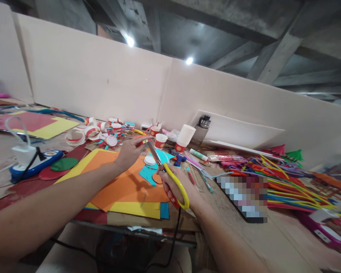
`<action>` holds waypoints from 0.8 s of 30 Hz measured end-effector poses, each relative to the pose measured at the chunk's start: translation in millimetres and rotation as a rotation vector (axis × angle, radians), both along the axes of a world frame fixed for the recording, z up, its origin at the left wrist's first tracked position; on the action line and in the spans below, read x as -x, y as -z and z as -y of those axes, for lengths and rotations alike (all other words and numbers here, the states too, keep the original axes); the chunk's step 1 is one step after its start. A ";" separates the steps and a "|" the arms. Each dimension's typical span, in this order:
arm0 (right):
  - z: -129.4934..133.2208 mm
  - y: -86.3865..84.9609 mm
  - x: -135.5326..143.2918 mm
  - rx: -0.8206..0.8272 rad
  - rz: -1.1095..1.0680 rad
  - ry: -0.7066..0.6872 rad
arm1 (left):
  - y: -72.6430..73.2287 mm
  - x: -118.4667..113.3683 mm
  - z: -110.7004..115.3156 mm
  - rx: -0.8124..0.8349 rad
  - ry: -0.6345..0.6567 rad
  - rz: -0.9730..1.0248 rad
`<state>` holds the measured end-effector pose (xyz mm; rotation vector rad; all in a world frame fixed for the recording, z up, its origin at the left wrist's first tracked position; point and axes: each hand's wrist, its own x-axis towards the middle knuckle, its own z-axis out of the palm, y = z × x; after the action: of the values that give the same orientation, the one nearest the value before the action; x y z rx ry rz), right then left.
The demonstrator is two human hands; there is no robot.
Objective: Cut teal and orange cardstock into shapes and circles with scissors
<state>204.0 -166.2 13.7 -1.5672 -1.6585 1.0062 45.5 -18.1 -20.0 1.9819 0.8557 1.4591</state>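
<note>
My right hand is closed around the handles of a pair of scissors with yellow and red grips. Their metal blades point up and away, the tips close to my left fingertips. My left hand pinches a small orange-and-yellow piece, too small to identify. Below both hands lie orange paper and yellow paper. Cut blue paper and a white round lid rest on the orange sheet. A paper cup stands just beyond the blades.
Stacked paper cups and a dark bottle stand at the back. Cut cup rings lie back left, near a blue power strip. On the right are pipe cleaners, a pixelated dark-edged object and a blue glue gun.
</note>
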 end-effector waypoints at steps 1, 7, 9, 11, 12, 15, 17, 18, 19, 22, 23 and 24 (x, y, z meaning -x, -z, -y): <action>0.1 0.5 -0.1 -0.004 -0.002 -0.003 | -0.2 0.0 0.1 -0.001 -0.002 -0.002; -0.9 0.4 -0.1 0.076 0.012 0.013 | -0.3 -0.6 0.7 -0.008 -0.018 0.000; -1.0 -0.1 0.0 0.066 0.011 0.010 | -0.4 -0.8 0.9 -0.004 -0.021 0.003; -1.0 -0.1 -0.1 0.047 0.004 0.001 | -0.4 -0.9 0.9 0.001 -0.023 0.003; -1.0 0.3 -0.2 0.042 0.000 0.000 | -0.4 -0.9 0.9 0.002 -0.022 0.000; -1.1 2.1 -0.8 0.045 -0.006 0.004 | -0.1 -0.6 0.5 0.006 -0.022 -0.007; -1.1 3.0 -1.0 0.050 -0.012 -0.003 | 0.2 -0.5 0.4 0.015 -0.022 -0.011; -1.0 3.0 -0.9 0.051 -0.017 -0.007 | 0.3 -0.4 0.4 0.018 -0.022 -0.013; -0.7 2.6 -0.6 0.051 -0.020 -0.007 | 0.4 -0.4 0.4 0.018 -0.021 -0.013; 0.2 -0.4 1.2 0.065 -0.011 0.012 | 0.3 -0.3 0.6 0.011 -0.021 -0.018; 0.6 -1.5 1.9 0.069 -0.007 0.019 | 0.3 -0.2 0.7 0.007 -0.024 -0.021; 0.9 -2.3 2.5 0.071 -0.005 0.022 | 0.2 -0.1 0.7 0.004 -0.027 -0.026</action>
<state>201.5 -167.1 16.0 -1.6241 -1.6145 1.0678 45.7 -18.8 -20.2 1.9977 0.8990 1.4486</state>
